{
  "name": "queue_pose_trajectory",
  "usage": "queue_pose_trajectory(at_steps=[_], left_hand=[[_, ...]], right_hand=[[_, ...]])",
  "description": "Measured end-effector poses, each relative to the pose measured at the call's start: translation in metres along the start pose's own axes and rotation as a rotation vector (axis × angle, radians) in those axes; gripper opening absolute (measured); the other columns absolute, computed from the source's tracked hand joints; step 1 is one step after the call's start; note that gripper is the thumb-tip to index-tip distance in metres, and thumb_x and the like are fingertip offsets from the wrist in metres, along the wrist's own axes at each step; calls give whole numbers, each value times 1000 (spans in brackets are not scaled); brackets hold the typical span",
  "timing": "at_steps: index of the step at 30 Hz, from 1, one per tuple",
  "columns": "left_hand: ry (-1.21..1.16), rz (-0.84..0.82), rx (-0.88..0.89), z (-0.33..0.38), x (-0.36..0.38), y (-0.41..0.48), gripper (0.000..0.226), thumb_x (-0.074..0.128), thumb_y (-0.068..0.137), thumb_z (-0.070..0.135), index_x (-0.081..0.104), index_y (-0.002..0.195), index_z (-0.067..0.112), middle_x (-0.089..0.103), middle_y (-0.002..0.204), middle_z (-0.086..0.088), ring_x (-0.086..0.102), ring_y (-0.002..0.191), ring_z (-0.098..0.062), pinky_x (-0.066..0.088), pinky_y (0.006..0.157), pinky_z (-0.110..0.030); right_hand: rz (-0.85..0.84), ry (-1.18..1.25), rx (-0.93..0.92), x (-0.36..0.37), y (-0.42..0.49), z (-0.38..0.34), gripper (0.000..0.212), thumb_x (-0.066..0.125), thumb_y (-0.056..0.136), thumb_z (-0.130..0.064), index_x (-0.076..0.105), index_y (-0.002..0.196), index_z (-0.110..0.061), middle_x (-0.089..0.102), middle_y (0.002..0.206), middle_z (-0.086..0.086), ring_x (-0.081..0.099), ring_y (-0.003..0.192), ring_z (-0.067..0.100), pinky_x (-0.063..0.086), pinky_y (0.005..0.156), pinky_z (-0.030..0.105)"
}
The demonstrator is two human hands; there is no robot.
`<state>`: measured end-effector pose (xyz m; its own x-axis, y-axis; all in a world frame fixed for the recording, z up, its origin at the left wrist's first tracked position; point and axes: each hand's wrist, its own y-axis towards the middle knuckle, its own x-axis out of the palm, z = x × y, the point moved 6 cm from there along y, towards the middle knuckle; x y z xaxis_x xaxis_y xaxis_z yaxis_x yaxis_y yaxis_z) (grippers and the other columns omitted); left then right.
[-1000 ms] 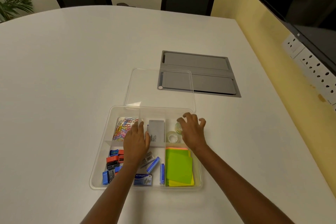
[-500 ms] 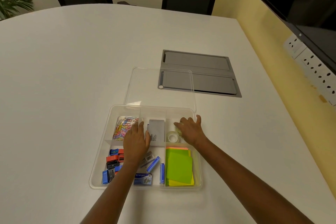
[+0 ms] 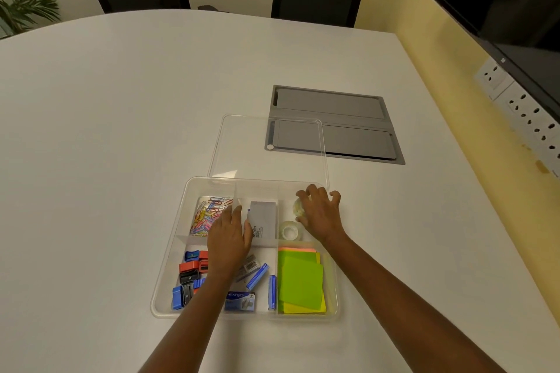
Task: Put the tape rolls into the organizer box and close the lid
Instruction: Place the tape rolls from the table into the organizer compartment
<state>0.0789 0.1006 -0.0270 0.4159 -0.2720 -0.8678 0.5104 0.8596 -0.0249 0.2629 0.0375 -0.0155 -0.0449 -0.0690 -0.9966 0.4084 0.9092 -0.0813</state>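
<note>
A clear organizer box [image 3: 168, 275] with several compartments sits on the white table. One clear tape roll [image 3: 290, 231] lies flat in the back right compartment. A second tape roll [image 3: 297, 208] sits just behind it, under the fingers of my right hand [image 3: 321, 215], which curl over it. My left hand [image 3: 228, 236] rests flat over the divider between the paper clips and a grey pad. The clear lid [image 3: 272, 148] lies flat on the table right behind the box.
The box also holds coloured paper clips [image 3: 206, 215], a grey pad [image 3: 264, 221], sharpeners and staple boxes [image 3: 191, 275], and green sticky notes [image 3: 300, 280]. A grey cable hatch [image 3: 348, 130] is set in the table behind the lid. Wall sockets [image 3: 527, 112] line the right.
My right hand lifted a little and its fingers spread and curled over the rear tape roll. The left hand stayed in place.
</note>
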Motion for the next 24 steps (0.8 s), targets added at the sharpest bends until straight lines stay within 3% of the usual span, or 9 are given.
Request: queue_pose_trajectory(at_steps=[6,12,13,16,17,20,24], left_hand=[[2,2,7,1,0,0,43,39,94,25,37,133,5,45,138,-19,47,124,-31,42,103,-42],[13,0,9,0,0,0,43,38,95,26,36,133,6,45,138,-19,47,123,-30,43,103,-41],[14,1,7,1,0,0,43,38,94,26,36,133,6,46,138,-19,48,123,-30,43,102,-41],[18,2,6,1,0,0,44,38,94,25,36,133,6,46,137,-20,48,122,-31,44,102,-42],[21,1,7,1,0,0,43,37,94,25,36,133,6,46,137,-20,49,121,-31,44,101,-42],[26,2,11,2,0,0,43,38,94,25,37,132,5,46,136,-20,49,121,-31,44,100,-41],[26,-3,13,2,-1,0,43,38,94,25,37,132,5,47,136,-20,49,120,-31,45,100,-41]], right_hand=[[78,-7,67,-3,2,2,51,60,85,-39,42,127,-14,45,131,11,45,115,28,35,93,42],[61,53,68,-6,-8,-2,46,59,87,-35,46,127,-15,47,135,12,45,121,28,30,104,47],[97,55,71,-10,-15,-4,43,63,85,-33,52,122,-15,53,130,12,51,116,28,34,101,48],[249,-10,72,-21,-37,-15,29,81,67,-31,70,91,-18,73,89,4,68,81,21,53,77,42],[227,12,75,-19,-42,-17,25,77,72,-31,70,91,-18,74,85,3,67,81,21,51,79,42],[31,137,147,-1,-44,-17,29,45,96,-31,57,116,-15,70,105,8,55,106,26,30,97,46],[-95,220,247,2,-38,-22,25,47,95,-26,57,113,-12,68,110,10,54,110,28,29,100,44]])
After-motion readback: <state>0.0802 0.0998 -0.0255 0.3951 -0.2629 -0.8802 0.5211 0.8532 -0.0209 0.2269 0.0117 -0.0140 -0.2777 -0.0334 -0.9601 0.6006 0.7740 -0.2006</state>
